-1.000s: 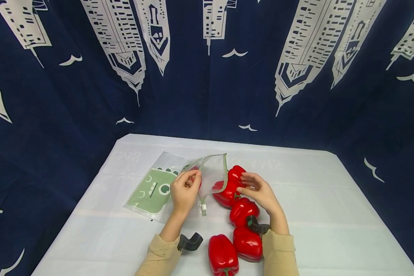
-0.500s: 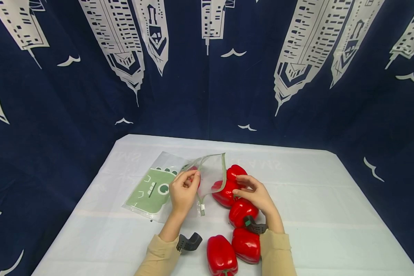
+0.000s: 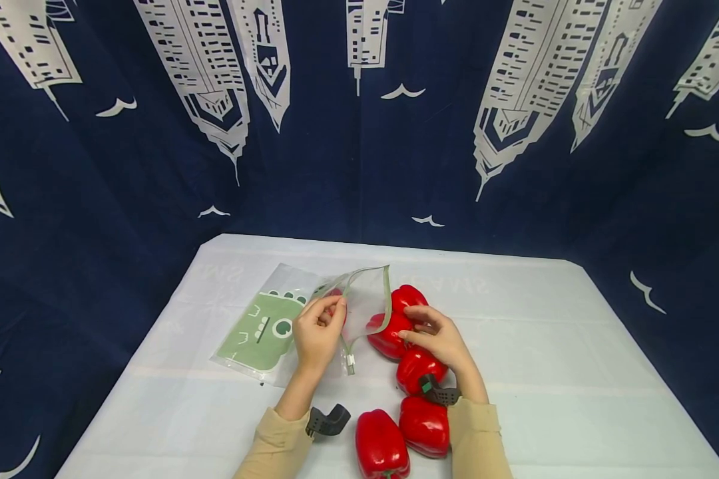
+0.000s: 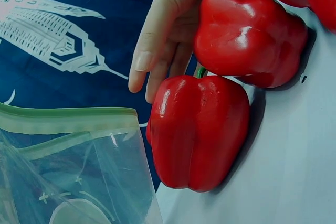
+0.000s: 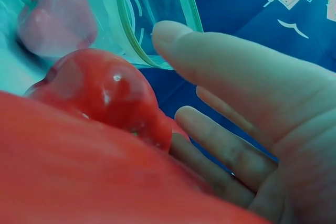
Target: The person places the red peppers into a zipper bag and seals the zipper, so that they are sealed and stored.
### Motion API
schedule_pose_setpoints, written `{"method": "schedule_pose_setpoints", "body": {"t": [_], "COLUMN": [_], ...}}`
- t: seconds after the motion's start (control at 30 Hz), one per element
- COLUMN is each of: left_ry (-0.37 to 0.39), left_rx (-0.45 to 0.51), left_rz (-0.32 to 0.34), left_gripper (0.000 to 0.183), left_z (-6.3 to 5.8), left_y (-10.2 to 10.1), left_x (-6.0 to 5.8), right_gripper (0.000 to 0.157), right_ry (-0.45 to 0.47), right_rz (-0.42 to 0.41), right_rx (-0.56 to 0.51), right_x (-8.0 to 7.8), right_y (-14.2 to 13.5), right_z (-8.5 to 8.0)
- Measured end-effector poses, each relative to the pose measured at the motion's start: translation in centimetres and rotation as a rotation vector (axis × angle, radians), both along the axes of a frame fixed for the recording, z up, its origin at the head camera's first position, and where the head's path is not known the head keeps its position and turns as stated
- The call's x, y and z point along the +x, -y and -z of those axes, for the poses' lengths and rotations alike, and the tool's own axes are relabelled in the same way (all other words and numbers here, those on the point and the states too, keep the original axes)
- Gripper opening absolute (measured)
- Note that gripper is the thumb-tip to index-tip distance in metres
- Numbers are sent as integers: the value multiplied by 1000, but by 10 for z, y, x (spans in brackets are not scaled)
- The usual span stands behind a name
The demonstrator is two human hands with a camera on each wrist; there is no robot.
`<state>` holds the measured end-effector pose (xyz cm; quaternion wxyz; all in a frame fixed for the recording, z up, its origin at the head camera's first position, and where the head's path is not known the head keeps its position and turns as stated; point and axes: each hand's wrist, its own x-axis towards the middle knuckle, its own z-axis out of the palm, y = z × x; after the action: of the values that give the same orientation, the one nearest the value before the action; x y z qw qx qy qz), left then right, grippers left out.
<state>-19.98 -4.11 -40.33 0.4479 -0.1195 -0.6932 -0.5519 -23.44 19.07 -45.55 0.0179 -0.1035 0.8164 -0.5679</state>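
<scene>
My left hand (image 3: 319,332) pinches the green-edged rim of a clear zip bag (image 3: 365,299), its mouth gaping to the right. The bag bears a green cartoon face, and a red bell pepper (image 5: 58,17) lies inside it. My right hand (image 3: 434,336) hovers with loosely bent fingers over a bell pepper (image 3: 386,338) just outside the mouth. Its thumb and fingers stand apart around the stem side, as the left wrist view shows. Behind that one is another bell pepper (image 3: 407,297); a third bell pepper (image 3: 418,369) sits under my right wrist.
Two more bell peppers, one by my right sleeve (image 3: 425,426) and one bell pepper (image 3: 381,444) at the front, lie close together. A white cloth covers the table (image 3: 575,372). A dark blue curtain (image 3: 359,166) with white building prints hangs behind its far edge.
My right hand has shifted slightly left and down, closer over the pepper by the bag's mouth. My left hand keeps its hold on the bag's rim.
</scene>
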Motion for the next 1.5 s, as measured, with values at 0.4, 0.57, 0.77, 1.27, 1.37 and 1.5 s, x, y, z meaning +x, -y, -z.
{"method": "schedule_pose_setpoints", "body": {"t": [0.4, 0.57, 0.77, 1.27, 1.37, 1.5], "left_ry": [8, 5, 3, 14, 13, 12], "left_rx": [3, -1, -5, -3, -2, -2], "left_rz": [8, 3, 3, 2, 0, 2], "left_gripper": [7, 6, 6, 6, 6, 6], "left_z": [1, 1, 1, 0, 1, 1], "left_y": [0, 0, 0, -1, -1, -1], "left_x": [0, 0, 0, 0, 0, 0], "right_gripper": [54, 56, 57, 59, 58, 56], "right_ry": [-4, 25, 58, 88, 89, 72], "right_rz": [2, -5, -7, -8, 5, 11], "right_rx": [58, 60, 60, 79, 84, 82], "right_x": [-1, 2, 3, 1, 0, 1], "right_y": [2, 4, 5, 2, 2, 1], "right_z": [4, -1, -4, -1, -1, 1]}}
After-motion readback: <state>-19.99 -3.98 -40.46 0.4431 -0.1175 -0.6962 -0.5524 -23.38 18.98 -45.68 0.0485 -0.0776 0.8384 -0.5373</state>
